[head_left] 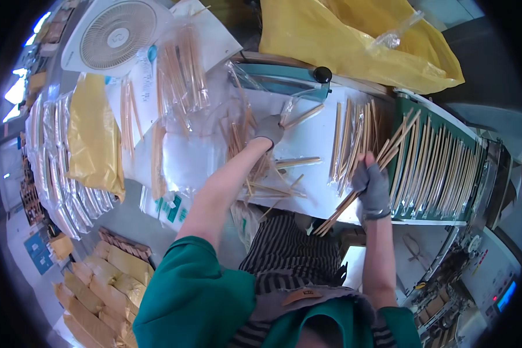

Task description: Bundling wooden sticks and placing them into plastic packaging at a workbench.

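My left hand (pixel 269 130), in a grey fingerless glove, is at the middle of the white table (pixel 317 148). Its fingers meet the end of a few wooden chopsticks (pixel 305 116) and clear plastic wrap; whether they grip them is hard to tell. Gloved in the same grey, my right hand (pixel 371 185) is closed around a bundle of wooden chopsticks (pixel 389 150) that slants across the table's front edge. To its right, wrapped chopsticks (pixel 439 169) lie side by side on a green conveyor belt (pixel 411 113). More chopsticks (pixel 354 139) rest between my hands.
A blue-green bag sealer (pixel 282 78) with a black knob stands at the back, below a large yellow plastic bag (pixel 352 39). Bagged chopsticks (pixel 185 69) and a white fan (pixel 117 37) are at the upper left. Packed bundles (pixel 52 152) lie far left; machinery (pixel 443 300) stands lower right.
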A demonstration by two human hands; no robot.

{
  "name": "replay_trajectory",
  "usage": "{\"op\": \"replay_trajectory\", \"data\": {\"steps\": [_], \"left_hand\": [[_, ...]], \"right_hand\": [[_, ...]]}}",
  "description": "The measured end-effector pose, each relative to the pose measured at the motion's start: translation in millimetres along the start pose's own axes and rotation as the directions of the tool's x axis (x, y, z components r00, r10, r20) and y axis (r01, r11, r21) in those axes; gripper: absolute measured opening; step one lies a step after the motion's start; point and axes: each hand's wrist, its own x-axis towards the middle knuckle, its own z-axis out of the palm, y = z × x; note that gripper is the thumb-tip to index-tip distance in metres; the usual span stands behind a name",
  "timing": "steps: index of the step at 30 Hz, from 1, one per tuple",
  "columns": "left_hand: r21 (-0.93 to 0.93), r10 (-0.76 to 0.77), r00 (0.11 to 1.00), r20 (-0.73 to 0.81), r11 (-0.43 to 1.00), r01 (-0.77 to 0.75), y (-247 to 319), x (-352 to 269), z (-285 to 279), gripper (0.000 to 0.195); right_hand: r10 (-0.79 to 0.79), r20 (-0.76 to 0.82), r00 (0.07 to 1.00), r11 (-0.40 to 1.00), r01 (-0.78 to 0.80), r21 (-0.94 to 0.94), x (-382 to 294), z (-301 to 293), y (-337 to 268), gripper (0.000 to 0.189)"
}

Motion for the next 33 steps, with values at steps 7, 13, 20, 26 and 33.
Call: {"op": "replay_trajectory", "data": {"steps": [7,13,20,26,33], "left_hand": [[-0.689,0.221,0.975,-0.012,0.705,-0.168,70.3,-42.0,-108.8,0.010],[-0.798,0.270,0.883,-0.385,0.383,-0.465,114.6,-72.5,-185.5,0.012],[-0.815,0.169,0.874,-0.456,0.314,-0.486,136.8,-90.5,-246.4,0.023],[-0.856,-0.002,0.857,-0.515,0.043,-0.514,142.8,-90.9,-270.9,0.022],[-0.546,-0.104,0.539,-0.836,0.062,-0.835,181.9,-99.2,-396.0,0.028]], "right_hand": [[-0.112,0.093,0.989,0.890,0.142,-0.433,51.4,18.7,0.0,0.028],[-0.215,0.355,0.910,0.712,0.395,-0.581,41.2,63.5,15.3,0.029],[-0.237,0.458,0.857,0.710,0.475,-0.520,2.9,80.6,-17.5,0.027],[-0.238,0.453,0.859,0.781,0.446,-0.437,-38.5,93.1,-38.1,0.026],[-0.254,0.231,0.939,0.880,0.323,-0.347,-109.8,34.8,17.6,0.025]]}}
